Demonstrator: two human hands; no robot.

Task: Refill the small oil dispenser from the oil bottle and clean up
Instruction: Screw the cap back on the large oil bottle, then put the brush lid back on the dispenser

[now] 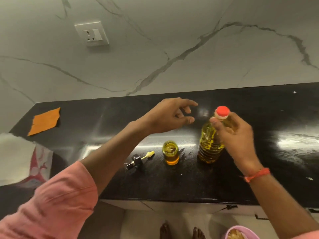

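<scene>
A clear oil bottle (pixel 209 144) with yellow oil and a red cap (pixel 222 111) stands upright on the black counter (pixel 155 183). My right hand (pixel 233 133) grips the bottle around its neck and shoulder. My left hand (pixel 172 116) hovers above the counter to the left of the cap, fingers loosely spread, holding nothing. The small glass oil dispenser (pixel 170 152) stands open just left of the bottle, with oil in its lower part. Its black lid with a yellow brush tip (pixel 138 160) lies on its side further left.
An orange cloth (pixel 45 121) lies flat at the counter's far left. A white and red printed cloth (pixel 25 157) covers the left end. A wall socket (pixel 92 33) is on the marble backsplash. A pink bowl (pixel 240 233) sits below the counter edge at bottom right.
</scene>
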